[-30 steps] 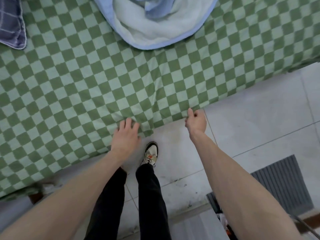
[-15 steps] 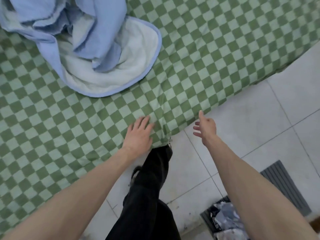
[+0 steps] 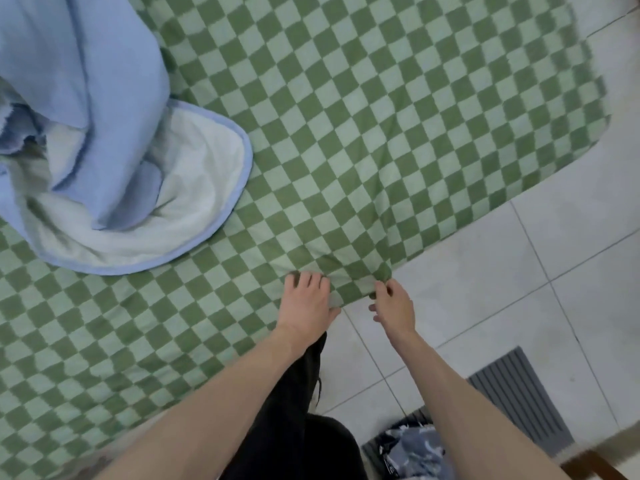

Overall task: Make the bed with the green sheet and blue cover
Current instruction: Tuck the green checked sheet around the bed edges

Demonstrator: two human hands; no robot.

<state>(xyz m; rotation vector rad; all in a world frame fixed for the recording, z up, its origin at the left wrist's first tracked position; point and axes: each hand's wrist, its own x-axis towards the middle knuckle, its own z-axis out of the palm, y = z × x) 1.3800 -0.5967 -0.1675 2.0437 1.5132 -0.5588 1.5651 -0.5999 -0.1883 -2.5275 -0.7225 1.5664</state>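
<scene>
Two hands at green sheet [image 3: 363, 140] edge, left hand [image 3: 306, 306] pressing flat, right hand [image 3: 394, 304] pinching, fingertips hidden.

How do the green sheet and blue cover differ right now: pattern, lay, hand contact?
The green sheet is checkered; the blue cover is plain blue with a white underside. The sheet lies spread flat; the cover sits bunched in a heap. The left hand and right hand meet the sheet's edge; neither touches the cover. Both are on the bed.
</scene>
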